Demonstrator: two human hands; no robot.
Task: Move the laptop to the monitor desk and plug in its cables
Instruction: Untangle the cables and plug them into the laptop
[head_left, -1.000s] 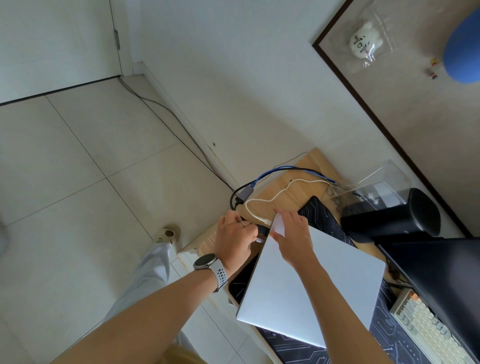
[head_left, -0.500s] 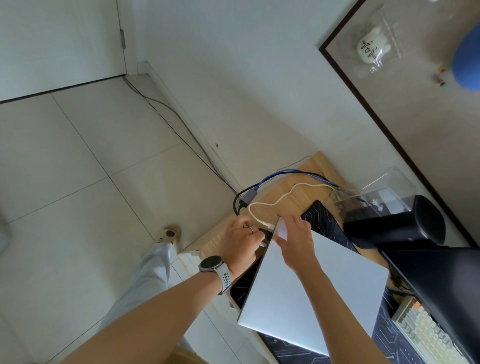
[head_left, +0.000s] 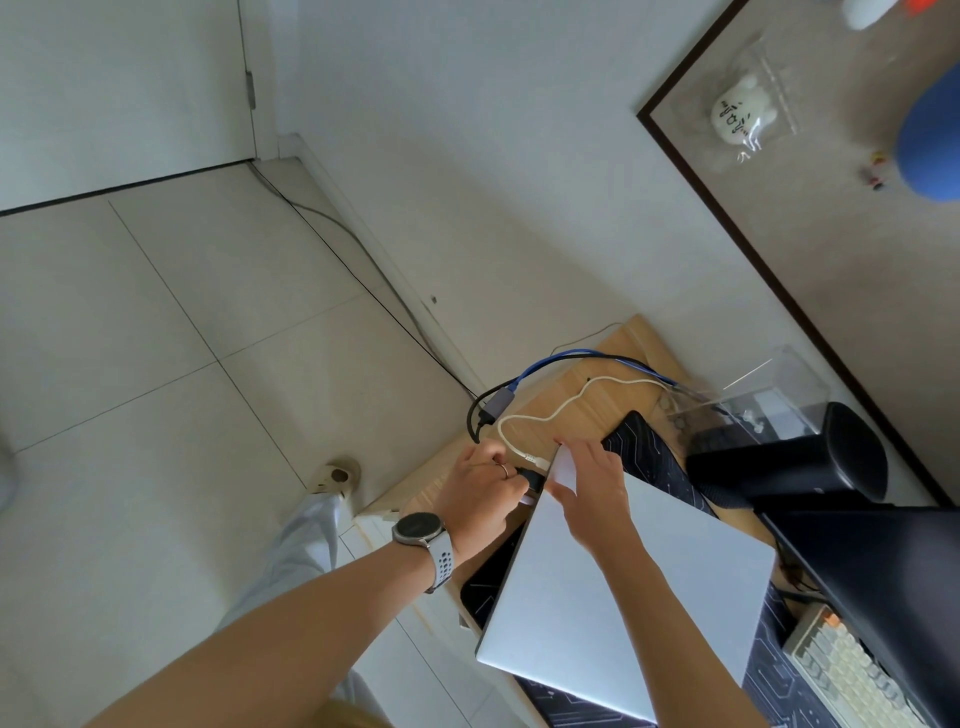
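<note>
From the head camera, the closed, silver-grey, flat rectangular laptop (head_left: 623, 597) already lies on the light wooden surface (head_left: 587, 400), resting on a black desk mat with a thin circuit-line pattern (head_left: 644, 447) and set at an angle, just beside the dark monitor (head_left: 893, 587) at the right edge. Moving it looks done; the cabling is the step in hand.

The right hand (head_left: 592, 493) lies flat and loosely open on the laptop's far corner, fingers spread over the lid, most likely to pin the machine down so it does not slide while a plug is pushed in. The left hand (head_left: 480, 496), with a ring and a wrist watch on a pale perforated strap, is closed around a black cable plug (head_left: 531, 477) held right at the laptop's left edge. Whether the plug is seated in the port or only lined up with it cannot be told, since the fingers and the lid edge cover the joint.

A thin white cable (head_left: 563, 405) curls across the wood, its connector lying just beside the same corner, probably placed within reach for plugging next. A blue cable with a grey adapter block (head_left: 498, 402) loops off the surface's far edge.

The laptop itself is a plain matte slab with no visible mark on the lid, thin, with rounded corners, its near corner overhanging the mat towards the person. A beige keyboard (head_left: 841, 670) sits partly under the monitor.
</note>
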